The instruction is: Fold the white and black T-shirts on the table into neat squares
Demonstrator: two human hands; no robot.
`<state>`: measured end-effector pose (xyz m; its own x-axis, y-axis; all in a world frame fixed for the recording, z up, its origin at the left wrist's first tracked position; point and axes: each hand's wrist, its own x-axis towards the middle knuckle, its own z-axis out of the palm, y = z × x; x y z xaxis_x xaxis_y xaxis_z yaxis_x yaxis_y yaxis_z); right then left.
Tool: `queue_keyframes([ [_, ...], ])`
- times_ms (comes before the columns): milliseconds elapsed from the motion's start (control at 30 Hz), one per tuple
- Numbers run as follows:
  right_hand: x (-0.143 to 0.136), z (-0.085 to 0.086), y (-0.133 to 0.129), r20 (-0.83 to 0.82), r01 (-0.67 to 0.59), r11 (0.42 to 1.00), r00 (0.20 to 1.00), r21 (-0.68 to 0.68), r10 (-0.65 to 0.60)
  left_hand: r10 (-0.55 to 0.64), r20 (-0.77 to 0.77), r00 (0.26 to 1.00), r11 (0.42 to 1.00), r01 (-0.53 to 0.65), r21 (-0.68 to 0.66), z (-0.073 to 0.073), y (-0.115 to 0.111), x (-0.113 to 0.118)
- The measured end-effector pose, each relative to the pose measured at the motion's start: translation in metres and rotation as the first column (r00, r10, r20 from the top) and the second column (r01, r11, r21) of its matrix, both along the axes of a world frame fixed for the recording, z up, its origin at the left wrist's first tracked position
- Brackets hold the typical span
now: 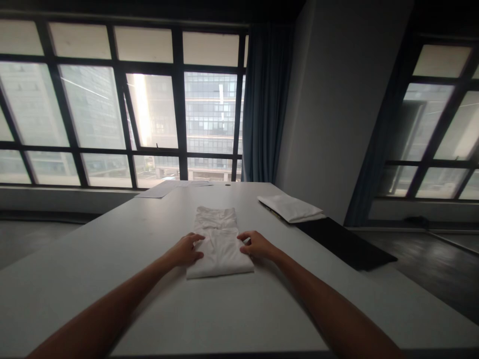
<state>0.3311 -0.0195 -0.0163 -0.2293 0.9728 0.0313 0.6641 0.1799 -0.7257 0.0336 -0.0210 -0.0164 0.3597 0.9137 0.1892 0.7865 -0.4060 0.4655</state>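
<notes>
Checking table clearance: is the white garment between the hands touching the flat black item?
Apart: the head view shows bare tabletop between the white garment and the flat black item.

A wide grid of black-framed windows fills the far wall, one pane tilted open, with a glazed office building outside. Pale daylight comes through the glass, leaving the ceiling nearly black. A blue-grey curtain hangs gathered beside a thick grey pillar; past it stand a second dark curtain and another gridded window. A long white bench stretches toward the windows above a grey, faintly shiny floor.
</notes>
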Motion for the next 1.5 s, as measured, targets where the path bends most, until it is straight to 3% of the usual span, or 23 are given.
queue_keyframes([
  [100, -0.001, 0.001, -0.002, 0.102, -0.001, 0.999, 0.995, 0.045, -0.004, 0.0, -0.016, 1.0, 1.0, 0.0, 0.0, 0.005, -0.004, 0.004],
  [267, 0.0, 0.002, -0.001, 0.252, -0.066, 0.991, 0.967, 0.119, 0.034, 0.073, -0.01, 0.997, 0.996, -0.073, -0.047, 0.016, -0.001, -0.008],
  [433, 0.004, 0.0, 0.001, 0.282, -0.104, 0.986, 0.957, 0.128, 0.065, 0.099, 0.028, 0.995, 0.987, -0.095, -0.126, 0.017, 0.005, -0.02],
  [533, 0.003, -0.001, 0.0, 0.277, -0.083, 0.989, 0.96, 0.125, 0.045, 0.106, 0.063, 0.992, 0.993, -0.103, -0.056, 0.009, 0.011, -0.022],
  [667, -0.003, -0.002, -0.002, 0.225, -0.02, 0.982, 0.974, 0.19, -0.023, 0.177, 0.001, 0.984, 0.984, -0.177, 0.011, -0.004, 0.021, -0.017],
  [767, -0.009, -0.002, -0.001, 0.251, -0.026, 0.967, 0.967, 0.253, -0.039, 0.168, -0.014, 0.986, 0.985, -0.168, 0.035, -0.005, 0.026, -0.011],
  [1000, -0.01, 0.0, 0.001, 0.201, -0.044, 0.906, 0.978, 0.42, -0.046, 0.073, 0.25, 0.966, 0.954, -0.14, 0.263, 0.002, 0.032, -0.013],
  [1133, -0.005, 0.001, -0.003, 0.323, -0.063, 0.944, 0.945, 0.325, -0.049, 0.142, 0.161, 0.977, 0.952, -0.18, 0.249, -0.006, 0.031, -0.015],
  [1200, -0.006, 0.001, -0.006, 0.368, -0.06, 0.945, 0.928, 0.322, -0.066, 0.101, 0.109, 0.989, 0.945, -0.13, 0.301, -0.007, 0.025, -0.011],
  [1300, -0.012, 0.0, -0.008, 0.377, -0.118, 0.917, 0.925, 0.381, -0.037, -0.06, 0.022, 0.998, 0.936, 0.049, 0.35, -0.008, 0.012, 0.0],
  [1367, -0.016, -0.002, -0.011, 0.404, -0.202, 0.913, 0.914, 0.354, 0.046, -0.135, -0.077, 0.988, 0.958, 0.15, 0.246, -0.013, 0.005, 0.007],
  [1500, -0.016, -0.007, -0.016, 0.494, -0.291, 0.95, 0.846, 0.113, 0.201, -0.205, -0.246, 0.947, 0.978, 0.209, -0.013, -0.031, 0.003, 0.006],
])
